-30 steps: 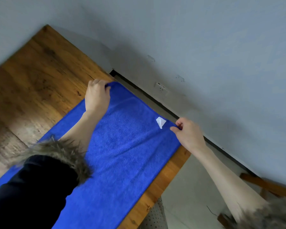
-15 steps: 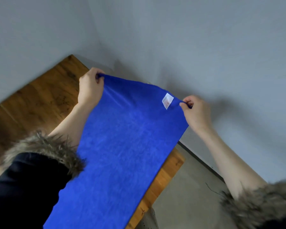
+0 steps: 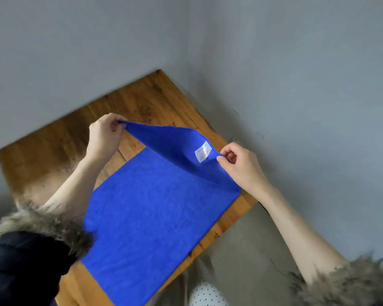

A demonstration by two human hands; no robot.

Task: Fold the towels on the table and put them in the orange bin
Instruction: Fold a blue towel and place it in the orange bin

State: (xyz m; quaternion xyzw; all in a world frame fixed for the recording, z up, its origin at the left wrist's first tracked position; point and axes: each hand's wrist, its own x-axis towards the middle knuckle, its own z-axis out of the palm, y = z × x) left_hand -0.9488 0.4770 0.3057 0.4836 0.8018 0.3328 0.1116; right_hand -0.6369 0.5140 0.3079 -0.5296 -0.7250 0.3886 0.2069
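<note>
Towel, blue, lies on the wooden table, its far edge lifted; left hand and right hand each pinch a corner, well apart. White tag print unreadable. Near end cut off.

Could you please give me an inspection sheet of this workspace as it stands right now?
Surface: wooden table, set into a corner, bare wood around the towel.
Job's things: blue towel lies flat on the table with its far end lifted and curling back toward the person; white label shows near the right corner. Orange bin: nothing seen.
Clutter: nothing seen.
Hands: left hand pinches the far left corner; right hand pinches the far right corner; both raised above the table.
Cables: nothing seen.
Surroundings: grey walls, grey floor, fur-trimmed dark sleeves, dotted fabric at the bottom edge.
</note>
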